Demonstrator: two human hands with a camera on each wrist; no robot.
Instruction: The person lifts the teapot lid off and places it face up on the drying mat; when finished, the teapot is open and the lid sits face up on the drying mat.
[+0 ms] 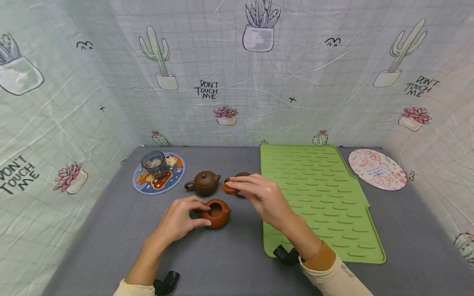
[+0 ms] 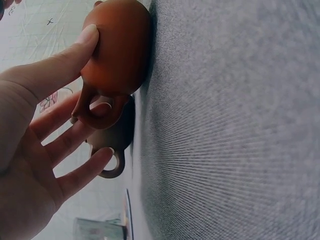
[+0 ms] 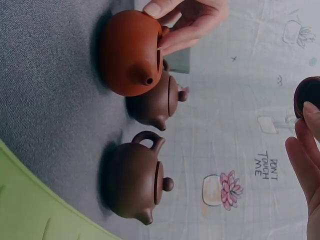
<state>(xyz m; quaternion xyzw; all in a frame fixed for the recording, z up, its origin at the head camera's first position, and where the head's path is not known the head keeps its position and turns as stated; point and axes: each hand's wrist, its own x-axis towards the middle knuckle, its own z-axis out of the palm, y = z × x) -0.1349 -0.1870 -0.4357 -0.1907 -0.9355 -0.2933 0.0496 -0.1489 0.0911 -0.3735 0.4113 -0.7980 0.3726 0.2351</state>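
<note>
On the grey bench (image 1: 222, 263), see a green mat (image 1: 322, 205) at the right. Looks midway through handling the orange teapot (image 1: 219, 222) and its orange lid (image 1: 229, 190) apart; probably calls next for a steady hold on the one and careful, level guiding of the other. See two lidded brown teapots (image 1: 205, 185) just beyond. Clamps thumb and finger of the left hand (image 1: 179, 218) on the orange teapot, seemingly resting on the bench, lidless, with spout (image 3: 142, 76) pointing right. Pinches the orange lid between thumb and fingers of the right hand (image 1: 263, 195), raised above the bench, beyond and to the right of the orange teapot, not touching it.
</note>
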